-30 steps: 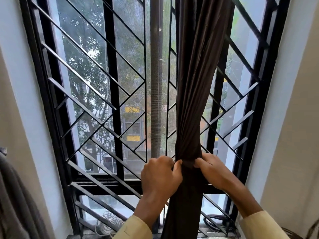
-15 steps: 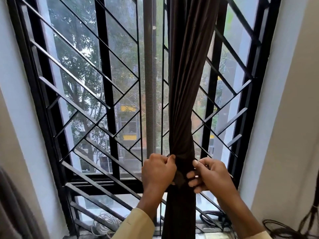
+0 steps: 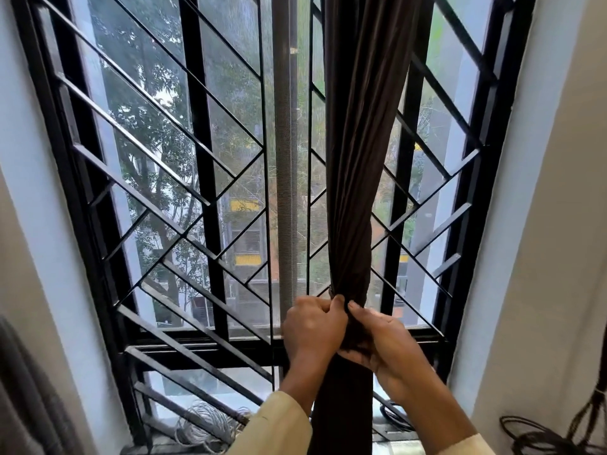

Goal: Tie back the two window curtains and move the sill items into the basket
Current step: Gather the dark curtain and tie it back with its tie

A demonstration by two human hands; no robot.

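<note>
A dark brown curtain hangs bunched into a narrow twisted column in front of the window's middle right. It narrows to a tight waist just above my hands. My left hand grips the bunched fabric from the left, fingers curled. My right hand holds the fabric from the right and below, its thumb meeting my left thumb at the waist. A coil of pale grey cable lies on the sill at lower left. A black cable lies on the sill behind the curtain's right side. No basket is in view.
A black metal grille with diagonal bars covers the window. A grey rolled screen runs vertically just left of the curtain. Grey fabric hangs at the far left edge. Dark cables lie by the right wall.
My hands have closed in on the curtain's waist, and my right hand has slid lower and under the bunch. The view has shifted slightly.
</note>
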